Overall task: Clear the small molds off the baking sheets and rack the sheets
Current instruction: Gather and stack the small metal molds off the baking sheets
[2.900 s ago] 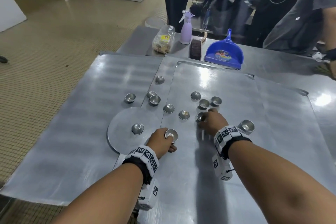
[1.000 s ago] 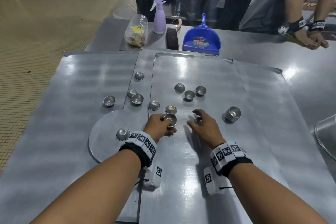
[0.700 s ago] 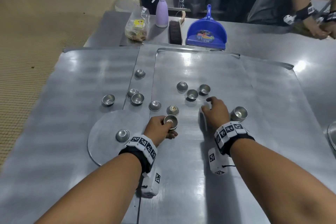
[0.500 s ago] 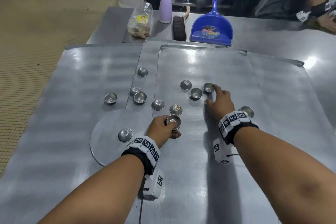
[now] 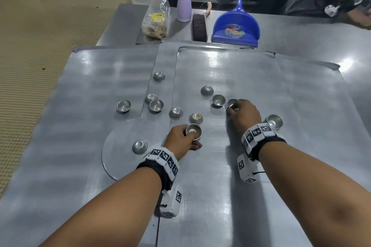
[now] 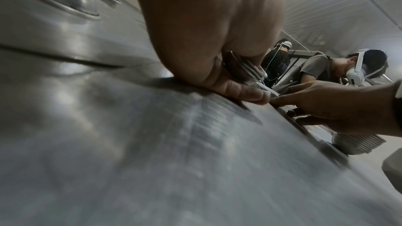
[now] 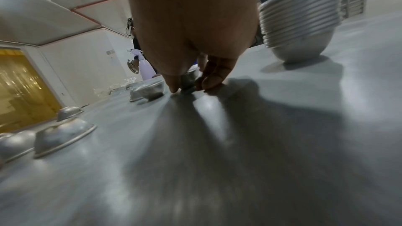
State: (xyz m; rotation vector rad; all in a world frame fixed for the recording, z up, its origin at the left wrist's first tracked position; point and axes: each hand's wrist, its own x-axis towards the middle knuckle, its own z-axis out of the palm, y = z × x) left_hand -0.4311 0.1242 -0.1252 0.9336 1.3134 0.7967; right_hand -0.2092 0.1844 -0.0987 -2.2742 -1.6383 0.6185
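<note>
While the left hand (image 5: 181, 139) keeps gripping its mold stack (image 5: 193, 130), the right hand (image 5: 242, 115) has reached forward. Its fingers now pinch 1 more upright mold (image 5: 232, 103), so collecting continues.

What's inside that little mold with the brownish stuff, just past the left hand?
The mold stands on the baking sheet and shows a pale brownish crumbly bit at its top. I cannot tell whether this is residue. It lies just beyond the left hand, which grips other molds.
</note>
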